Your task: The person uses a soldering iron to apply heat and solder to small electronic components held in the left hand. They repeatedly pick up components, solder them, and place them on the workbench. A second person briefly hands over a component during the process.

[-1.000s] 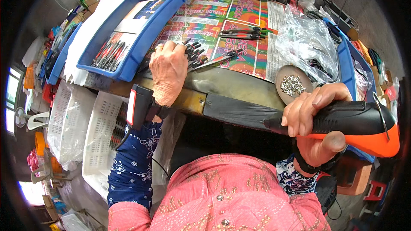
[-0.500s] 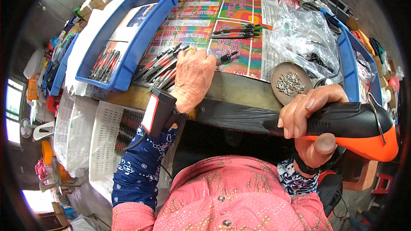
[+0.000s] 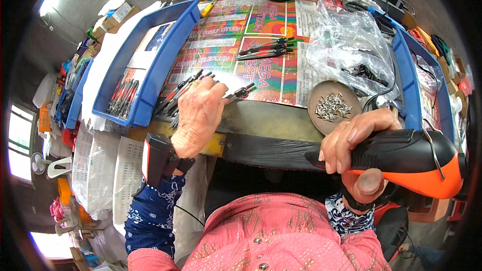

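Observation:
My left hand (image 3: 201,113) is closed at the right edge of a pile of slim black-and-red pen-like pieces (image 3: 173,98). Dark ends of one or more such pieces (image 3: 244,91) stick out past its right side; the fingertips are hidden. My right hand (image 3: 346,139) wraps round the front of a black-and-orange electric screwdriver (image 3: 406,153), thumb underneath, its tip toward the left. Just beyond that hand, a round brown dish (image 3: 316,113) holds small silver metal pieces (image 3: 335,106). Farther back lies a smaller group of the pen-like pieces (image 3: 266,50).
A blue tray (image 3: 170,60) at left holds more pen-like pieces; another blue bin (image 3: 414,90) stands right. Clear plastic bags (image 3: 346,42) lie beside the dish. The bench's dark front edge (image 3: 271,150) runs before me. White perforated crates (image 3: 125,170) stand low on the left.
My left hand has moved left and nearer, and the dark ends at its right side have moved with it. My right hand keeps its hold on the screwdriver. The view has shifted slightly.

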A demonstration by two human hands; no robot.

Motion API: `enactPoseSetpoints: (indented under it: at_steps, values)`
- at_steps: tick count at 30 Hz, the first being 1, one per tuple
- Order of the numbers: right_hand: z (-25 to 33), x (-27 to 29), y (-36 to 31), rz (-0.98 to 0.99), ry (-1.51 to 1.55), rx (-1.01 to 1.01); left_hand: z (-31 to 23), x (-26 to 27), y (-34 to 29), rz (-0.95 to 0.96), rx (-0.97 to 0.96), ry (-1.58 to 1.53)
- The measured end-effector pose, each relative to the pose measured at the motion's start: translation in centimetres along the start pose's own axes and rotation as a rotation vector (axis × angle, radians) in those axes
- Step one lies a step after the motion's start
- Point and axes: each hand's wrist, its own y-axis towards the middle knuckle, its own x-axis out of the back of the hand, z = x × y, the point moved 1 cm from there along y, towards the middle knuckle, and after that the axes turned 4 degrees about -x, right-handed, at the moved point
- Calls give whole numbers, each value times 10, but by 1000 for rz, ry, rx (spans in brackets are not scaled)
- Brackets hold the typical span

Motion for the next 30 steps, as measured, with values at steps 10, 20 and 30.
enactPoseSetpoints:
  at_steps: [10,20,30]
  values:
    - [20,4,1,-281,-122,-188,-9,-59,90,-48,-98,-121]
    - [23,20,-3,-282,-145,-219,-12,-84,105,-31,-127,-68]
    - [15,28,1,12,-51,-54,-23,-59,101,-187,-157,-264]
